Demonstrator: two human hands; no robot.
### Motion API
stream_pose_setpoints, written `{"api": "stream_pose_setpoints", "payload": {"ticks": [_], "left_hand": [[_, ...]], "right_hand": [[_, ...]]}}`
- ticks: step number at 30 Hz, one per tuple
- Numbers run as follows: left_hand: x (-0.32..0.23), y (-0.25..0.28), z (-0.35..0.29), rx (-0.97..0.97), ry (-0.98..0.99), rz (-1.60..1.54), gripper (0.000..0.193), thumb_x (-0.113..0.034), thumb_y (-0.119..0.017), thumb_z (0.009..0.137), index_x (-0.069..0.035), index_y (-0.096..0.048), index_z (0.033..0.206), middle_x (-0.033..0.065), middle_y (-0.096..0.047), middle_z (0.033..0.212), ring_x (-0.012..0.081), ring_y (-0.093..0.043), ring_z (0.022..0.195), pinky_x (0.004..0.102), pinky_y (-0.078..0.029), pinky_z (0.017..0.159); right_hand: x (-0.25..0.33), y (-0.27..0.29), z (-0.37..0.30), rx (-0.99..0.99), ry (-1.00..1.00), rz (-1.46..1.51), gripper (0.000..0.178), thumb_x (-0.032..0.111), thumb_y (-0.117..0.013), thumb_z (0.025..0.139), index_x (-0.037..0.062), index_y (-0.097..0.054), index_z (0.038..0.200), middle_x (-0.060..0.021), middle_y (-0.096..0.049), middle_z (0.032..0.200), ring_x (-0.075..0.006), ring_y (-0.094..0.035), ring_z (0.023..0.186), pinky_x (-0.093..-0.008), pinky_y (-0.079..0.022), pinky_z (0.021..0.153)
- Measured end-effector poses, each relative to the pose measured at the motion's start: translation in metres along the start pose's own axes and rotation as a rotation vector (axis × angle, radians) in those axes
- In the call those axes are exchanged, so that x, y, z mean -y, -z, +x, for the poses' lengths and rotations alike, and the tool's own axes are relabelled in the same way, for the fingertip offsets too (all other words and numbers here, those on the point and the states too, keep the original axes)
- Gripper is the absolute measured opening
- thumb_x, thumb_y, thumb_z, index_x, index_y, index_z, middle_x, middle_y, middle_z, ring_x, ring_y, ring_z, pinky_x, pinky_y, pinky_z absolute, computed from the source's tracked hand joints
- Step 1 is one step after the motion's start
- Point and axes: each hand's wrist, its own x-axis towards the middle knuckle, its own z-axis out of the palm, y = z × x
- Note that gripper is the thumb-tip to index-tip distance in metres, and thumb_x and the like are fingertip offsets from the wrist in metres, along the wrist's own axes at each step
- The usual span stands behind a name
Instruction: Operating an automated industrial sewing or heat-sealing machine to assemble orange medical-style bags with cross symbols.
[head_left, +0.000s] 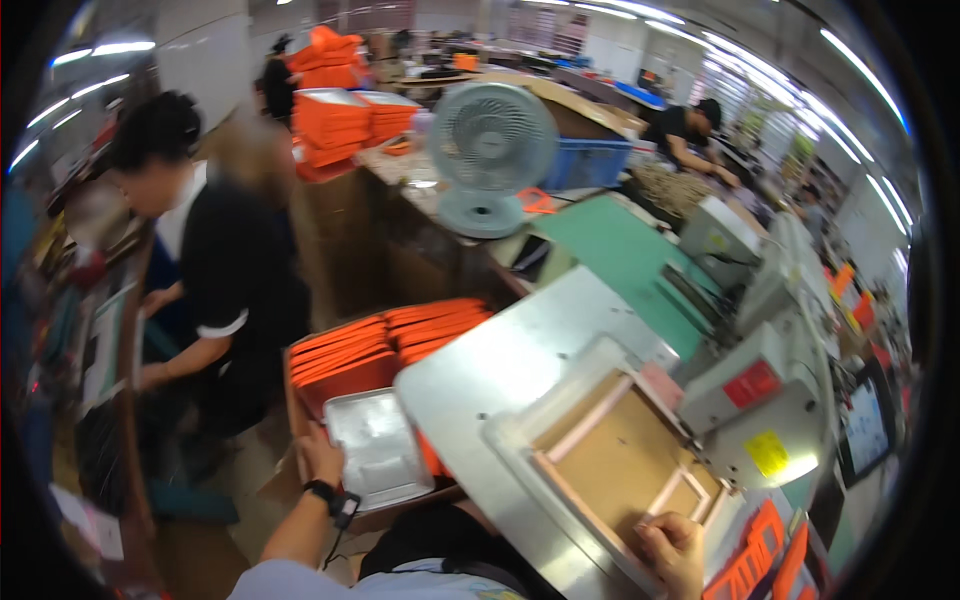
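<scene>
My left hand (322, 456), with a dark band on its wrist, is closed at the left edge of a shallow silver metal tray (378, 450). The tray lies over an open carton (298, 408) filled with stacked orange pieces (345, 352). At the lower right, my right hand (674, 550) has its fingers curled together by the near edge of a pinkish frame (585, 418). What those fingers pinch, if anything, is hidden. Inside the frame is a brown board (615, 450), and the frame sits in a raised holder on the machine's metal table (500, 345).
A grey-white sewing machine (745, 400) stands right of the frame, with a screen (866, 425) beyond. Loose orange cut pieces (752, 550) lie at lower right. A fan (492, 140) and a blue crate (588, 162) stand behind. A co-worker (245, 290) bends over a bench on the left.
</scene>
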Motion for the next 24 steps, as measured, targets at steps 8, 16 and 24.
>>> {"api": "stream_pose_setpoints", "payload": {"ticks": [8,16,24], "left_hand": [[-0.247,0.25,-0.113,0.486,-1.155,-0.647,0.033,0.002,-0.057,0.088,0.0,-0.058,0.121,0.0137,-0.061,0.107,0.0236,-0.062,0.091,0.0302,-0.05,0.084],[-0.411,0.178,-0.223,1.381,-1.914,-0.164,0.04,-0.011,-0.06,0.089,-0.003,-0.057,0.128,0.0176,-0.064,0.107,0.0327,-0.064,0.094,0.0376,-0.051,0.079],[-0.425,0.12,-0.189,1.877,-1.035,-0.021,0.024,-0.017,-0.052,0.099,0.002,-0.065,0.094,0.0109,-0.068,0.082,0.0187,-0.068,0.073,0.0303,-0.058,0.064]], "right_hand": [[0.019,-0.023,0.007,0.073,0.673,-0.573,0.012,0.004,-0.07,0.08,0.0042,-0.067,0.091,-0.0118,-0.065,0.086,-0.0311,-0.065,0.08,-0.038,-0.054,0.071],[0.022,-0.014,0.0,-0.064,0.874,-0.474,0.017,0.006,-0.066,0.083,0.0032,-0.065,0.1,-0.0126,-0.064,0.089,-0.0337,-0.063,0.084,-0.0402,-0.053,0.073],[-0.003,0.054,-0.093,-0.423,0.327,-0.66,0.039,0.007,-0.066,0.083,0.0046,-0.058,0.121,-0.0157,-0.057,0.113,-0.0346,-0.06,0.101,-0.0396,-0.051,0.083]]}}
